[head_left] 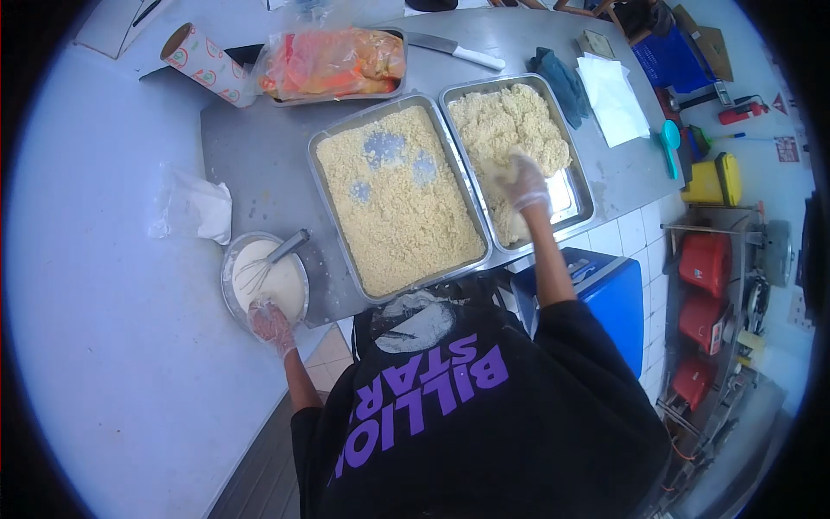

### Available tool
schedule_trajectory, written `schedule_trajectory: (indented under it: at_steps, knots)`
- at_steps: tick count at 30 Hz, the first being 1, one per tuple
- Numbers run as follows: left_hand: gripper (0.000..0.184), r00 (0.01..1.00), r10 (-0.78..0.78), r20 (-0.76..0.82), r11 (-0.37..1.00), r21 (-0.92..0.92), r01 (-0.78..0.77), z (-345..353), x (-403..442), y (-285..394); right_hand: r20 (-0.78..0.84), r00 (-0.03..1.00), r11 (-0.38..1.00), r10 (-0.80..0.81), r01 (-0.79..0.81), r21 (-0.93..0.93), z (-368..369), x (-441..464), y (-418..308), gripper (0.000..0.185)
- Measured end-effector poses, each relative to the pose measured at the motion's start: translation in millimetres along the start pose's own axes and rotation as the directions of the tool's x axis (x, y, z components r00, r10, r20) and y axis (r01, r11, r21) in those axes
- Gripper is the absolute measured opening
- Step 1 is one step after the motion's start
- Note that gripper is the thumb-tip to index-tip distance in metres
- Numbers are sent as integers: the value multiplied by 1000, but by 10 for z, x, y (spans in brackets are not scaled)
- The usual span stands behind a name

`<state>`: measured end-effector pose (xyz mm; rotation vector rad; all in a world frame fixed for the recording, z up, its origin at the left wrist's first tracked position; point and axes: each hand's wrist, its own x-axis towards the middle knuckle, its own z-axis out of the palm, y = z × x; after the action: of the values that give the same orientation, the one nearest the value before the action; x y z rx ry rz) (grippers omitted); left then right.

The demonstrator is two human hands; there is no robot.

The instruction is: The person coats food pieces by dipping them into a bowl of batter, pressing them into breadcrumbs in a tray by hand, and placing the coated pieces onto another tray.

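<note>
My left hand, in a clear glove, is at the near edge of a metal bowl of white batter. Batter smears its fingertips, and their grip is unclear. A whisk leans in the bowl, its handle over the right rim. Over the right metal tray is my gloved right hand, slightly blurred, at the pale, crumb-coated pieces heaped there. Whether it holds one cannot be made out. The left tray contains loose pale crumbs, with bare metal showing in patches.
Behind the trays are a pan with bagged orange-red food, a knife and a patterned cardboard tube. A plastic bag of white powder lies left. Papers, a dark cloth and a teal scoop lie right. A blue cooler stands below.
</note>
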<state>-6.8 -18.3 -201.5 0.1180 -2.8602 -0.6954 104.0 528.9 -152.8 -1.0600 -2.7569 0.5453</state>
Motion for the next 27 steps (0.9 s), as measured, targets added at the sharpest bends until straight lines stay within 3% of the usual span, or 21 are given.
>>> schedule_trajectory:
  at_steps: [1,3,5,6,8,9,10,13,15,16,18,20,23,25,27]
  knots:
    - [41,1000,19,17,995,94,-20,-57,-13,15,-98,995,997,-17,24,75,14,-139,-215,52]
    - [41,999,38,37,979,200,-45,-205,8,75,155,988,966,6,-46,255,-145,-219,-713,55]
    - [41,987,-93,134,995,36,89,-284,97,216,77,990,974,-121,104,200,-235,-434,-1178,65]
    - [41,987,-99,128,994,51,93,-267,109,212,87,988,972,-126,105,212,-203,-533,-1294,65]
    - [41,990,88,114,992,85,-98,-262,130,70,152,939,951,-310,309,32,-58,-700,-1575,77]
    - [41,988,120,100,979,151,-135,-243,131,-20,169,922,937,-349,340,79,87,-756,-1675,77]
    - [41,986,145,89,962,222,-161,-223,120,-43,229,915,941,-332,338,14,258,-806,-1697,81]
    - [43,973,-46,226,980,197,0,-437,169,341,420,830,894,-367,439,-86,465,-775,-1787,86]
    - [41,983,82,162,975,191,-113,-394,149,116,479,779,854,-405,510,-106,544,-736,-1871,84]
    - [41,988,60,143,972,215,-90,-439,160,134,523,758,824,-390,541,-170,593,-720,-1885,83]
    - [40,981,-42,190,980,197,3,-511,202,162,502,748,805,-434,572,-155,647,-715,-1874,81]
    - [40,978,-45,206,982,190,5,-529,252,29,474,745,791,-470,594,-148,682,-710,-1909,80]
    - [43,950,-68,305,982,189,10,-587,242,-26,497,770,827,-400,537,-166,456,-737,-2014,78]
    - [38,936,24,351,926,344,-153,-599,174,-83,418,772,815,-479,568,-115,445,-791,-1884,78]
    - [37,928,-9,373,910,389,-147,-603,132,-70,452,764,849,-461,528,-25,358,-886,-1776,78]
